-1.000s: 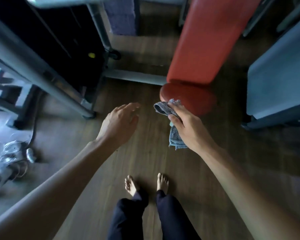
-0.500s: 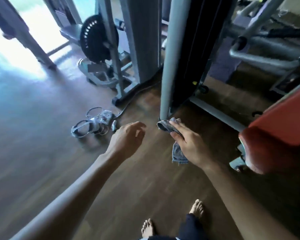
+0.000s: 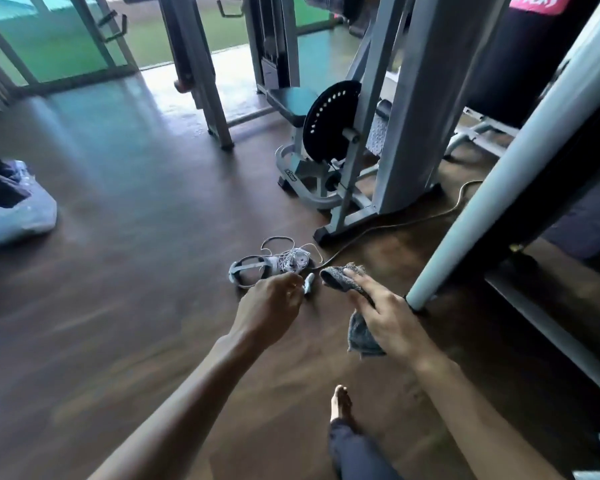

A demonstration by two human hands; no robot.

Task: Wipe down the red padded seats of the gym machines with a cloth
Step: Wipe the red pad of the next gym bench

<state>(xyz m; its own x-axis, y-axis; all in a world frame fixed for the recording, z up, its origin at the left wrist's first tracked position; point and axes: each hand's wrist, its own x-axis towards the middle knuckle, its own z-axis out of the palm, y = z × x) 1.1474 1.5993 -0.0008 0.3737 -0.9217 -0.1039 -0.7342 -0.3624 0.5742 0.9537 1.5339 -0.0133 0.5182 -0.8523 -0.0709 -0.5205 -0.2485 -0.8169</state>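
The wooden floor (image 3: 136,306) runs under both your hands. A grey gym machine (image 3: 409,116) stands well beyond them, and a pale slanted post (image 3: 492,188) comes down just right of your right hand (image 3: 385,317). There's a plastic bag (image 3: 14,216) far off to the left. A headset with tangled cables (image 3: 274,263) lies just past your left hand (image 3: 271,306), which is loosely curled and holds nothing. Your right hand grips the grey cloth (image 3: 336,277), with one end sticking out past the fingertips and the other hanging under the palm.
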